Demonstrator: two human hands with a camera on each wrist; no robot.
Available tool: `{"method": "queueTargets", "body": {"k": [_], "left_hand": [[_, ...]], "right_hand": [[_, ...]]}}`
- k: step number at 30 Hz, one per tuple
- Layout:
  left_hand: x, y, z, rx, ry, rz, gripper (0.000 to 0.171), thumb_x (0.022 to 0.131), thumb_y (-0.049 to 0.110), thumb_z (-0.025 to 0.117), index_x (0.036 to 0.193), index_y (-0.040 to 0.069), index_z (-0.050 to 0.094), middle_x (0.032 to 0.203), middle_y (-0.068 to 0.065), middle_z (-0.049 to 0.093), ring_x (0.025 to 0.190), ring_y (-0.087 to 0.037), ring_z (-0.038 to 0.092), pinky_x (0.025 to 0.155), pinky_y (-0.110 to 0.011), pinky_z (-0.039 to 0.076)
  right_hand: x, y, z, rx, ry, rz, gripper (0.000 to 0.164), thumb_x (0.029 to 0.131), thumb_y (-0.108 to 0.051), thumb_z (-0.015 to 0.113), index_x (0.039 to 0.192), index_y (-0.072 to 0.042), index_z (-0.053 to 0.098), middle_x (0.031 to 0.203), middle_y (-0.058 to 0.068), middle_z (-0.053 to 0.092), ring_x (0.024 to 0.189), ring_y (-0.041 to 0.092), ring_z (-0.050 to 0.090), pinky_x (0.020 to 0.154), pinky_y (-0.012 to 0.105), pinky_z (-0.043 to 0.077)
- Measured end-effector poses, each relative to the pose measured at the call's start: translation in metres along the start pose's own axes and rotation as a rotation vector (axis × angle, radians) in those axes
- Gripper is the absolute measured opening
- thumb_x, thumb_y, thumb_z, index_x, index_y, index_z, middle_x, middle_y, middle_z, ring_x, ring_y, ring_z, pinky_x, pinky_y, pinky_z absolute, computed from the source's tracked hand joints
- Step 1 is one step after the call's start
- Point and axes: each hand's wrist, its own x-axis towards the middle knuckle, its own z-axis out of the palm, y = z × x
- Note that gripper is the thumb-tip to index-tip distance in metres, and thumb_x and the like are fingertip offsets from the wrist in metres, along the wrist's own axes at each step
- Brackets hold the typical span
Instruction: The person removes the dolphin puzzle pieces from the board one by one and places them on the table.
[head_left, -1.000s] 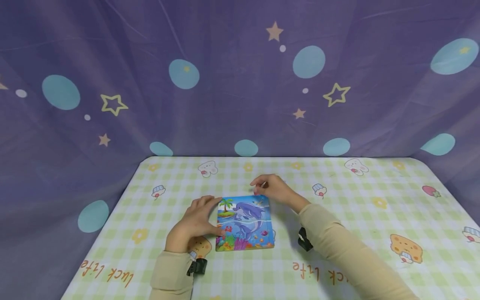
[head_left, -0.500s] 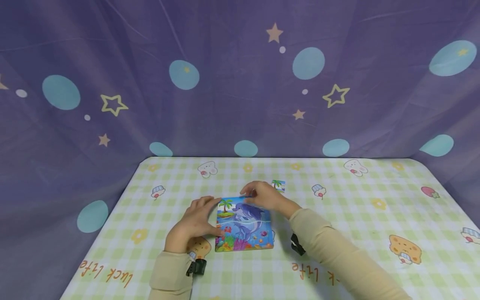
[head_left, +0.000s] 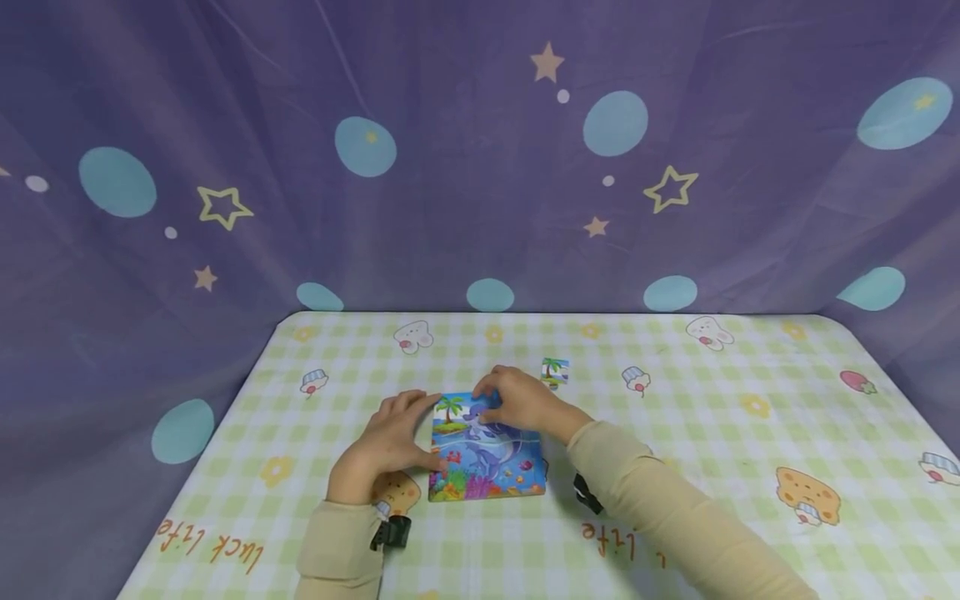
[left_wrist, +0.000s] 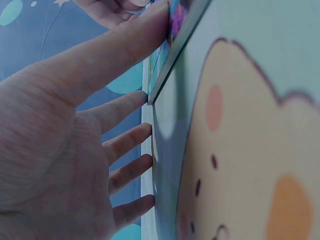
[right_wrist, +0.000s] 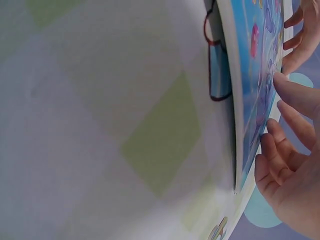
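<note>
A square dolphin picture puzzle (head_left: pixel 491 482) lies flat on the checked cloth, with a palm tree, sea and coral printed on it. My left hand (head_left: pixel 386 442) steadies its left side: the thumb lies on the face near the lower left, and the index fingertip meets the far left corner. In the left wrist view the fingers of that hand (left_wrist: pixel 60 125) are spread and straight. Over the top middle of the puzzle is my right hand (head_left: pixel 525 400), its thumb and fingertips touching the face and far edge. No loose piece shows between them in the right wrist view.
A small tile with a palm tree picture (head_left: pixel 555 371) lies behind the puzzle to the right. The table's cloth (head_left: pixel 720 450) carries printed cartoons and lettering. Behind it hangs a purple curtain (head_left: pixel 450 208) with stars and dots.
My right hand has moved left and nearer, from beyond the puzzle's far right corner onto its top middle, uncovering the small palm tree tile. The left hand stays put.
</note>
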Motion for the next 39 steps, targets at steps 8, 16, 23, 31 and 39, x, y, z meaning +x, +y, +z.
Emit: {"method": "queueTargets", "body": {"k": [8,16,23,31,39], "left_hand": [[0.0008,0.0013,-0.0001,0.003,0.01,0.001,0.1,0.069,0.038,0.091,0.152,0.012,0.04,0.154,-0.016,0.032,0.138,-0.041,0.027,0.11,-0.063,0.027],[0.0005,0.0016,-0.0005,0.006,0.002,0.002,0.098,0.071,0.036,0.09,0.152,0.012,0.04,0.154,-0.016,0.032,0.139,-0.041,0.026,0.11,-0.064,0.026],[-0.0003,0.0016,0.0002,0.002,0.009,-0.003,0.1,0.07,0.037,0.091,0.152,0.012,0.04,0.154,-0.016,0.032,0.139,-0.041,0.026,0.11,-0.063,0.027],[-0.0001,0.0021,0.0002,0.001,0.011,-0.001,0.099,0.07,0.036,0.091,0.152,0.012,0.041,0.154,-0.016,0.032,0.139,-0.041,0.026,0.11,-0.063,0.027],[-0.0013,0.0011,-0.0004,-0.004,0.009,0.003,0.1,0.069,0.037,0.091,0.152,0.012,0.04,0.154,-0.017,0.032,0.138,-0.041,0.026,0.109,-0.063,0.027]], "right_hand": [[-0.0015,-0.0026,-0.0028,0.044,-0.04,0.026,0.032,0.083,-0.017,0.082,0.112,-0.009,0.073,0.103,0.003,0.058,0.097,0.021,0.057,0.09,0.038,0.05],[0.001,-0.0028,-0.0035,0.126,-0.049,0.045,0.03,0.082,-0.008,0.082,0.11,-0.006,0.073,0.104,0.005,0.059,0.099,0.022,0.058,0.092,0.038,0.05],[0.002,-0.0012,-0.0006,0.137,-0.038,0.03,0.029,0.081,-0.004,0.081,0.109,-0.004,0.072,0.103,0.006,0.06,0.099,0.022,0.058,0.092,0.038,0.05],[0.0021,-0.0001,0.0018,0.156,-0.009,0.038,0.029,0.08,-0.001,0.081,0.107,-0.005,0.07,0.102,0.006,0.062,0.099,0.022,0.058,0.091,0.038,0.05],[0.0018,0.0012,0.0044,0.144,0.012,-0.018,0.032,0.081,-0.002,0.081,0.111,-0.004,0.07,0.101,0.007,0.063,0.095,0.022,0.059,0.087,0.038,0.05]]}}
